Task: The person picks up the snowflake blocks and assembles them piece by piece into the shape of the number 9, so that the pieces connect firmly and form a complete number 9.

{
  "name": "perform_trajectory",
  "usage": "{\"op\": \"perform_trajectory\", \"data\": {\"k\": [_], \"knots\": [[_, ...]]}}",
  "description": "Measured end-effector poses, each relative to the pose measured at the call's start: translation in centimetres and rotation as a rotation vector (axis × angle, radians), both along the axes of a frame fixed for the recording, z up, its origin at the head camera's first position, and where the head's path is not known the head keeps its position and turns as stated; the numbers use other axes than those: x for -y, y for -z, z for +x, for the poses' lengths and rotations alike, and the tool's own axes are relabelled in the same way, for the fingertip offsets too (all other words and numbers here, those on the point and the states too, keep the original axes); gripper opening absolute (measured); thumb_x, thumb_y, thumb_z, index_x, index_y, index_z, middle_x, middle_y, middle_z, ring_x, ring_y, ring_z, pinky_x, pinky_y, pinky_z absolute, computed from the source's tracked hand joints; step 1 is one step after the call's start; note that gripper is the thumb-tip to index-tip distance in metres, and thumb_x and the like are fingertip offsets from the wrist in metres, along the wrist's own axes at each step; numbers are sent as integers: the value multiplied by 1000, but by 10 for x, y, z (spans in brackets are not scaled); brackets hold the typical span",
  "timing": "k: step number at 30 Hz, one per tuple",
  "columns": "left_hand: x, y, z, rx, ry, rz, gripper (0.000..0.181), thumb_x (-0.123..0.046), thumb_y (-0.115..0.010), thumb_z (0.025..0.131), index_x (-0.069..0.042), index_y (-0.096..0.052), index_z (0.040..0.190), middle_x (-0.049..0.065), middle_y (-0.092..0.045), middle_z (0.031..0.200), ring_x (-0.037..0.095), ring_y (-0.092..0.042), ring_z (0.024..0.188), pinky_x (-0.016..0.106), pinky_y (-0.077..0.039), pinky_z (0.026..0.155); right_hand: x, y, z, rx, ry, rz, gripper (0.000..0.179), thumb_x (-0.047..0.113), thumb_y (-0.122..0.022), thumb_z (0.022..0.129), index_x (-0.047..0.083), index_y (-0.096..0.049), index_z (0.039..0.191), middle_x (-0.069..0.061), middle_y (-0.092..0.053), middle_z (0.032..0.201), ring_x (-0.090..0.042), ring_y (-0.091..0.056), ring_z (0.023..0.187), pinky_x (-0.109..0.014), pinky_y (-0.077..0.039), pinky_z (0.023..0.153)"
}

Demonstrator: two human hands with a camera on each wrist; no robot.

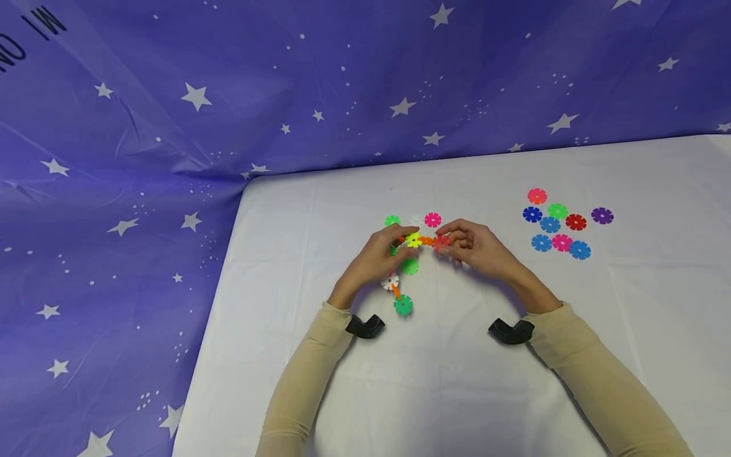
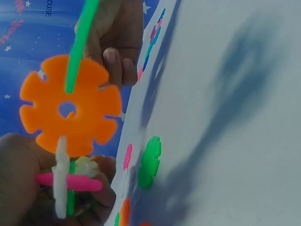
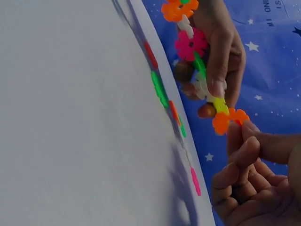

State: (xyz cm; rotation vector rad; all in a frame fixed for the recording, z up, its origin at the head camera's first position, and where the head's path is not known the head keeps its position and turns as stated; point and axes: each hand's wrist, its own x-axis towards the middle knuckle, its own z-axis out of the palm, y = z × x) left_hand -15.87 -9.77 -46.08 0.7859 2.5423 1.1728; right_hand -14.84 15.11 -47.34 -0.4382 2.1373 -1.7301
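Observation:
My left hand [image 1: 377, 255] grips a chain of notched plastic interlocking discs near its far end. A yellow disc [image 1: 414, 240] shows at its fingertips, joined to an orange disc [image 1: 426, 241]. At the chain's end a coral-red disc [image 1: 441, 242] is pinched between thumb and finger of my right hand [image 1: 485, 251]; whether it is fully slotted in, I cannot tell. From the left hand the chain runs toward me through a pink disc [image 3: 190, 44], a white disc [image 1: 390, 281] and a large-looking orange disc [image 2: 87, 117] to a green disc [image 1: 403, 305].
Loose discs lie on the white cloth around the left hand, among them a pink disc [image 1: 433, 219] and a light-green disc [image 1: 410, 266]. Several more, including a purple disc [image 1: 602, 216], are spread at the right. A blue starry curtain [image 1: 342, 82] hangs behind.

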Motion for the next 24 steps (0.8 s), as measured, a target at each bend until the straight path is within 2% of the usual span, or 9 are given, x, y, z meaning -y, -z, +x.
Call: {"op": "perform_trajectory", "data": {"k": [4,7,12,17,21,24], "knots": [[-2,2,0,-29,-7,2,40,-17,-64,96,-3,-58,134,7,-63,107,18,-55,93,30,-48,83,4,2,1,-2,56,4,31,6,-68,91,-1,-59,120,-21,-63,87,-30,-60,66,-23,-50,60],[-4,3,1,-53,-8,-1,40,-15,-64,95,-2,-59,132,8,-62,100,17,-52,86,28,-45,77,7,4,3,2,95,-16,31,5,-70,89,-3,-61,118,-27,-65,86,-29,-67,67,-17,-52,67],[-3,1,1,-70,5,5,40,-15,-63,96,-1,-59,133,9,-65,102,16,-49,82,26,-42,75,10,6,4,5,104,-63,32,4,-68,90,-6,-61,119,-31,-67,88,-26,-71,70,-15,-53,78],[-2,-1,0,-58,26,7,40,-15,-61,97,-1,-57,135,11,-66,104,17,-49,83,26,-42,76,12,6,4,6,102,-54,32,7,-69,91,-6,-61,119,-30,-69,87,-25,-72,69,-15,-52,78],[-2,-2,1,-26,0,2,40,-16,-63,97,-3,-58,134,10,-66,113,19,-57,93,30,-48,85,13,7,4,11,94,-61,32,7,-68,91,-5,-61,120,-29,-68,88,-25,-71,70,-16,-53,78],[0,-3,2,19,-25,-1,41,-17,-64,96,-5,-58,135,10,-65,117,21,-59,99,34,-49,90,13,8,4,-7,56,-63,36,4,-66,92,-6,-56,125,-28,-65,89,-28,-70,72,-18,-54,78]]}}
